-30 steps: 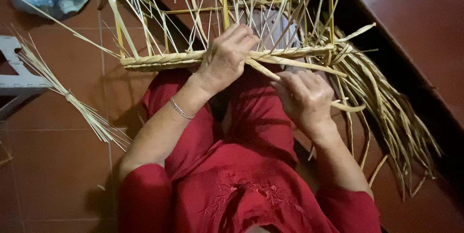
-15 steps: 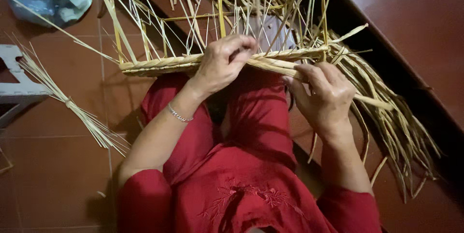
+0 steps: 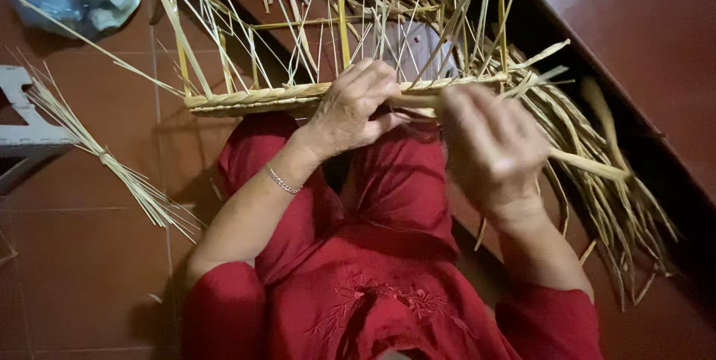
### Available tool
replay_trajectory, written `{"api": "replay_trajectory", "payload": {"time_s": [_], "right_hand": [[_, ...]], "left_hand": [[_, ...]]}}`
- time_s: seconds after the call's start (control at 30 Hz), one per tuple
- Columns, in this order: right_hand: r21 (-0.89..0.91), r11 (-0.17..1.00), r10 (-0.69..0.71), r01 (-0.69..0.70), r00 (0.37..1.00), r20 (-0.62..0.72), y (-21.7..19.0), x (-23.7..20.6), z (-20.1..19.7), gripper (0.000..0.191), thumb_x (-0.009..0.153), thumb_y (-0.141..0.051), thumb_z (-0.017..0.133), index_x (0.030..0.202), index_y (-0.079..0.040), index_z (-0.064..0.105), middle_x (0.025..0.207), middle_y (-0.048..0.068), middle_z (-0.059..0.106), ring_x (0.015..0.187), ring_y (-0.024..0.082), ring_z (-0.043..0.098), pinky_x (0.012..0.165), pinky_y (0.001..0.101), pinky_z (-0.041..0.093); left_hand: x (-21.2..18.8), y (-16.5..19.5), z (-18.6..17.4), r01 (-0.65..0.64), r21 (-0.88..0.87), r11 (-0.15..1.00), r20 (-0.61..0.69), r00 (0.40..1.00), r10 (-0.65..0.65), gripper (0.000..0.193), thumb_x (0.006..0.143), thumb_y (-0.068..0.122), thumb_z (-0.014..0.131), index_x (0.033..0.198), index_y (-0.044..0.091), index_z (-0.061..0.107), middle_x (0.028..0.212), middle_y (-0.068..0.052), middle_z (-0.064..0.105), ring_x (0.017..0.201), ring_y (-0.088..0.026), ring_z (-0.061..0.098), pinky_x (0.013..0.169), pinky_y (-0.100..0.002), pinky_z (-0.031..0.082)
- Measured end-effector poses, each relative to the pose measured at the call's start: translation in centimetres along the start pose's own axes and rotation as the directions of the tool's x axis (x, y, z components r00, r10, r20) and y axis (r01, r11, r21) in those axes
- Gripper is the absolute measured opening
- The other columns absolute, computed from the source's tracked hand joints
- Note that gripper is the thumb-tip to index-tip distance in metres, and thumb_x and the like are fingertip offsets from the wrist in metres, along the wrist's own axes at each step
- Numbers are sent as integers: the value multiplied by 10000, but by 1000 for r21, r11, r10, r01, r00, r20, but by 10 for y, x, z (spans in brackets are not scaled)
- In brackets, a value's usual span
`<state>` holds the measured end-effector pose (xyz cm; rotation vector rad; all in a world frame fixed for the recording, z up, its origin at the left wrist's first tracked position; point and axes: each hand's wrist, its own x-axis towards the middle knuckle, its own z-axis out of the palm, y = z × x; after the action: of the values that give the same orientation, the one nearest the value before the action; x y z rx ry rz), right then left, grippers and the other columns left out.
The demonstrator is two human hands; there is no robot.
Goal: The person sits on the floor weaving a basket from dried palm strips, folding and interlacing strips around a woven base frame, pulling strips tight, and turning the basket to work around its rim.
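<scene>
Two hands on plaited straw edge [image 3: 253, 97], left hand [image 3: 356, 110] fingers curled around it, right hand [image 3: 492, 147] blurred, grip unclear.

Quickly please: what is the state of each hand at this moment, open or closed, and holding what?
Left hand: closed on the braided straw edge.
Right hand: blurred; fingers curled, a straw strand sticks out of it, but the grip cannot be told.
</scene>
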<state>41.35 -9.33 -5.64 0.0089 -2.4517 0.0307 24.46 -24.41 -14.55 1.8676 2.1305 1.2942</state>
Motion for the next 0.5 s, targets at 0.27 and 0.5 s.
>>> {"api": "replay_trajectory", "payload": {"time_s": [0.27, 0.5], "right_hand": [[-96, 963, 271, -254, 922, 278, 29, -10, -9, 105, 1021, -242, 814, 1066, -148, 822, 887, 37, 737, 616, 154, 619, 507, 313, 440], [186, 956, 175, -225, 952, 252, 19, -15, 31, 224, 973, -220, 823, 1089, -65, 709, 881, 57, 712, 689, 155, 651, 525, 293, 482]], "left_hand": [[-4, -4, -2, 21, -83, 996, -122, 992, -32, 193, 963, 24, 548, 1146, 12, 606, 1117, -101, 616, 1041, -260, 607, 952, -408, 548], [-4, -8, -11, 237, -285, 929, -35, 966, -257, 147, 928, 82, 786, 969, 57, 647, 1053, -38, 608, 875, -135, 632, 715, -253, 575]]}}
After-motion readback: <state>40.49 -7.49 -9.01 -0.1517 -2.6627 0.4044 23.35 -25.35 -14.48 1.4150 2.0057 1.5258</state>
